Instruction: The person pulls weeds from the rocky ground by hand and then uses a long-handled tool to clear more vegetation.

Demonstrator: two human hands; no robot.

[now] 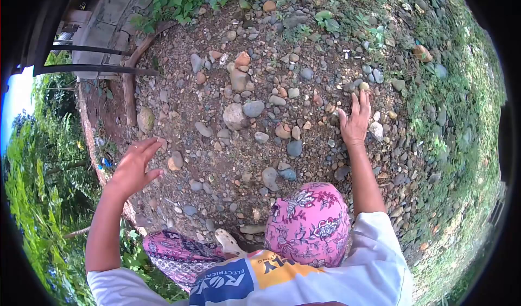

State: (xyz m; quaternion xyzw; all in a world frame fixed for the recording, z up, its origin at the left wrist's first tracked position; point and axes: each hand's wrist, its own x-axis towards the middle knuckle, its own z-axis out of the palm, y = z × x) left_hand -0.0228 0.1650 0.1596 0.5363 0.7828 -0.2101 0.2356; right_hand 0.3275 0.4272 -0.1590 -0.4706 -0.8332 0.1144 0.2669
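Spread open, the grip of the right hand [355, 125] is reaching over the stony ground [190, 110], fingers forward and thumb held well out to the side. From where I stand, its fingertips look to be at a small yellowish-green stone [364, 86], but I cannot tell whether they press on it; nothing is pinched. To lift that stone cleanly, I'd lower the fingertips over its far side, bring the thumb in opposite, and close gently, taking care not to drag the dark grey stone [351, 85] just beside it. A low wrist would help, since the loose gravel could roll underfinger.

As for where it lies, the yellowish-green stone sits straight ahead of the right grip, beyond the fingertips, towards the ground's grassy right edge [423, 116]. A whitish stone [376, 131] rests near the wrist, on its outer side. Across the ground, by its left edge, the left hand [129, 169] is open too, holding nothing I can see; nearest it is a brown-and-pale stone [175, 161], just past the thumb.
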